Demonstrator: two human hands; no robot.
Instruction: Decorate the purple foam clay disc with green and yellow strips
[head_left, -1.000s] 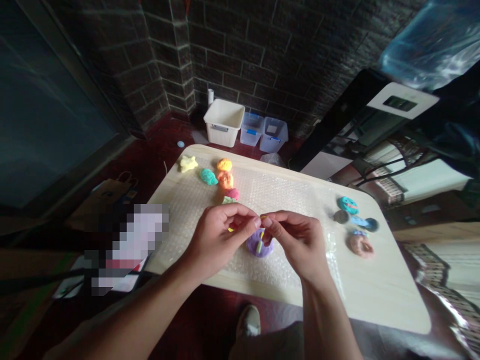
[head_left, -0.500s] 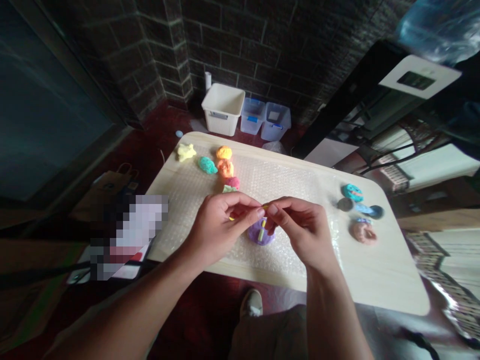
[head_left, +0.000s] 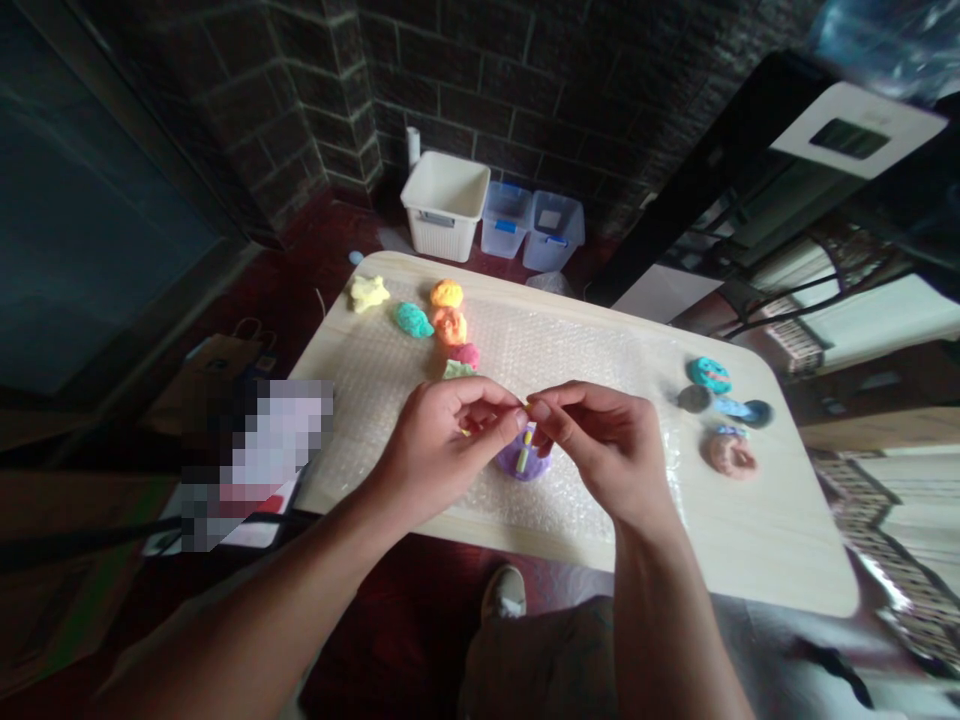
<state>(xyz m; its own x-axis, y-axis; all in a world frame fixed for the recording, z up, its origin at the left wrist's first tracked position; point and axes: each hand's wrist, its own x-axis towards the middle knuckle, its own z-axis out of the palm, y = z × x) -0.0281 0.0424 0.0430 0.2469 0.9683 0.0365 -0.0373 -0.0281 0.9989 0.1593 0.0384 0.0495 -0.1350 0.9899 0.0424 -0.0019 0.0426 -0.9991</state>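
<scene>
you have a small yellow piece (head_left: 529, 406) pinched between your left hand (head_left: 431, 455) and your right hand (head_left: 619, 450) – thumbs and fingertips nearly meeting around it, both hands closed on it and raised off the counter (head_left: 757, 540). its long axis is too small and too covered by your fingers to tell. the purple disc (head_left: 539, 466) sits just below that pinch in your view, on the body side, flat on the bubble wrap (head_left: 570, 350). on the disc, a pale green strip (head_left: 522, 461) and a yellow bit (head_left: 528, 438) line up end to end, running away from you with the far end leaning slightly right. your right hand's curled fingers look nearer to that yellow bit than your left hand does.

against half a second ago, the counter and the white bin (head_left: 444, 232) sit higher in your view – your head seems to have tipped down a little. the pinch itself has barely changed, and the disc keeps its place beneath it.
</scene>
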